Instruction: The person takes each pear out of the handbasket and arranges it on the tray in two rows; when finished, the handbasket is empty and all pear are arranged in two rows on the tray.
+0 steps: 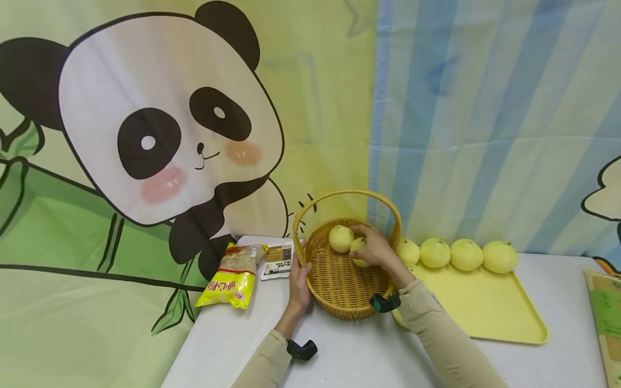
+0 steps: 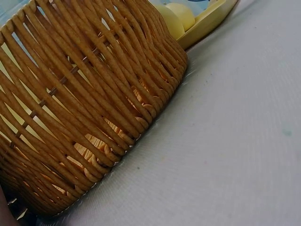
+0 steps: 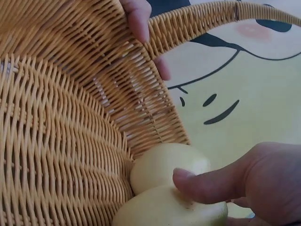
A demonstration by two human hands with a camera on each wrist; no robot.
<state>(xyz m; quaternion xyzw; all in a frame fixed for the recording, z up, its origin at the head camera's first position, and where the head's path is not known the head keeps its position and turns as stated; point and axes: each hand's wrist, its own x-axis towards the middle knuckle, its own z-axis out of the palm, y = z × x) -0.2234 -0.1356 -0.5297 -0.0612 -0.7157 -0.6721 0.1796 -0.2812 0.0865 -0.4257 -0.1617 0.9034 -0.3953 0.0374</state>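
A woven wicker basket with a tall arched handle stands on the white table. My left hand grips its left rim by the base of the handle; in the right wrist view that hand's fingers show at the rim. Inside the basket, my right hand holds a round pale yellow-green fruit, thumb across its top. Touching it is a second such fruit, lying against the basket's far wall. The left wrist view shows mostly the basket's outer side.
Right of the basket, a yellow tray bears several more such fruits along its back edge. To the left lie a yellow food bag and a small flat packet. A green-and-brown package lies at the far right. Printed curtains hang behind.
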